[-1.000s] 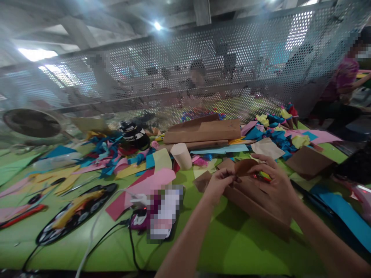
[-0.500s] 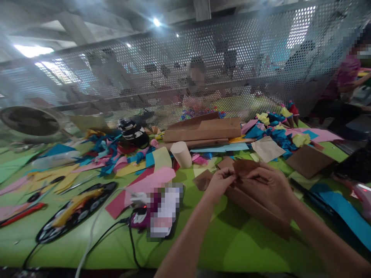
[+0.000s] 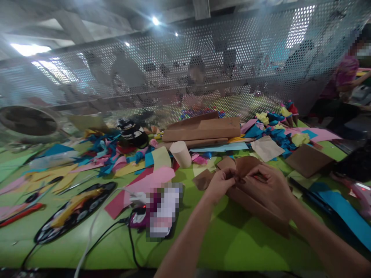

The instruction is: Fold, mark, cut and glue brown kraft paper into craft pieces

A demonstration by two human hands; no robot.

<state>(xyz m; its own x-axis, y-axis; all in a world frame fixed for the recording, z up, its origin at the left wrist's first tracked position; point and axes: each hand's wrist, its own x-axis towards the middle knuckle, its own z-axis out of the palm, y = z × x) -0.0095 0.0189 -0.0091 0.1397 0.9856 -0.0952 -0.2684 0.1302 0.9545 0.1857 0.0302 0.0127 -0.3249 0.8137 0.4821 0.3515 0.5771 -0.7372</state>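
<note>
A piece of brown paper (image 3: pixel 247 165) is pinched between my two hands, its top curving up behind my fingertips. My left hand (image 3: pixel 222 184) grips its lower left edge with thumb and finger together. On the other side my right hand (image 3: pixel 268 185) pinches the same piece, fingers curled. Below both hands lies a long folded strip of brown paper (image 3: pixel 257 210), partly covered by my right hand. Crumpled brown paper (image 3: pixel 203 179) sits just left of my left hand. A pale paper roll (image 3: pixel 180 154) stands tilted farther back.
The green table (image 3: pixel 226 251) carries many coloured paper scraps. A phone (image 3: pixel 168 208), a cable (image 3: pixel 92 227), an oval black tray (image 3: pixel 77 212) and a red cutter (image 3: pixel 21 214) lie left. Blue paper (image 3: pixel 344 208) lies right. Behind stand a perforated metal screen (image 3: pixel 162 88) and a fan (image 3: pixel 29 120).
The brown paper between my fingers has opened into a more rounded, upright curve. My hands have hardly shifted.
</note>
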